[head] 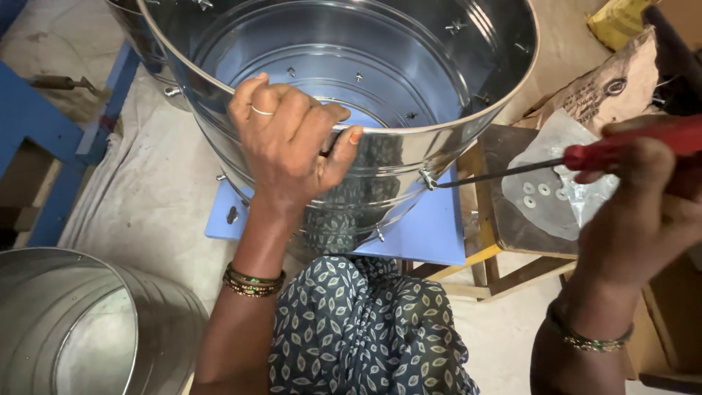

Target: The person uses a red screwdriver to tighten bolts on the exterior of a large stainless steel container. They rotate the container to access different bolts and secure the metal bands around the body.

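Note:
A large shiny steel drum [409, 157] stands open-topped on a blue board [431, 230] in front of me. My left hand [289, 135] grips the drum's near rim, fingers curled over the edge. My right hand [643, 205] holds a red-handled screwdriver [621, 150]; its dark shaft reaches left and its tip meets a small screw [428, 179] on the drum's outer wall. Several more small screws dot the inside wall of the drum.
A small wooden stool [512, 227] at the right carries a clear plastic bag with white washers [545, 190]. A brown paper bag [603, 88] lies behind it. Another steel drum [88, 322] lies at the lower left. A blue frame [44, 146] stands left.

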